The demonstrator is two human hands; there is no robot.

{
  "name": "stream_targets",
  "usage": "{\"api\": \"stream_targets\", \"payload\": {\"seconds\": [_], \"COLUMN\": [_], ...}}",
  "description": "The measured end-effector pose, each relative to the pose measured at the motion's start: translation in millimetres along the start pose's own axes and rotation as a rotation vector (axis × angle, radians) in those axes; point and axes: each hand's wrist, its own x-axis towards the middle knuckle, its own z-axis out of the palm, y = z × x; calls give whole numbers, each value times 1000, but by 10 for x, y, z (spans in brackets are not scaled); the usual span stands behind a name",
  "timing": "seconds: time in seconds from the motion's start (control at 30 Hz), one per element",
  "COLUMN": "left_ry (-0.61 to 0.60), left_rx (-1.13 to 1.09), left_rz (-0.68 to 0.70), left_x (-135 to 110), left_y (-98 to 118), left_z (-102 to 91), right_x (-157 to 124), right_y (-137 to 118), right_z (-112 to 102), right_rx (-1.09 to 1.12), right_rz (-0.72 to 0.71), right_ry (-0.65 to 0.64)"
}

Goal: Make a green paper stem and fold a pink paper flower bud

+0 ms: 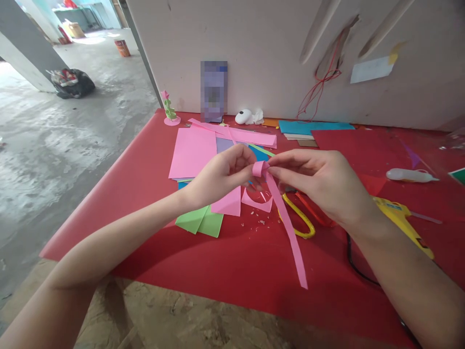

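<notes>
Between both hands, above the red table, is a pink paper strip. Its upper end is folded into a small loop, and its long tail hangs toward the table's front edge. My left hand pinches the loop from the left, thumb and fingers closed on it. From the right, my right hand pinches the strip beside the loop. Beneath the hands lie pink paper sheets, green paper pieces, a pink offcut with a round hole and scissors with yellow handles, partly hidden.
A yellow glue gun with a black cord lies at the right, below a white tube. A pink paper flower on a stand is at the back left. Blue paper lies along the back wall.
</notes>
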Motion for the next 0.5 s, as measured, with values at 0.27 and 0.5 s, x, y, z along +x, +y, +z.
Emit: {"api": "stream_targets", "payload": {"seconds": [0.27, 0.5], "left_ry": [-68, -53], "left_rx": [52, 400], "left_rz": [13, 213], "left_x": [-40, -62], "left_y": [29, 42], "left_z": [-2, -80], "right_x": [-62, -65], "right_y": [-74, -102], "right_z": [5, -57], "right_rx": [-12, -61], "right_rz": [-56, -43], "right_ry": [113, 120]}}
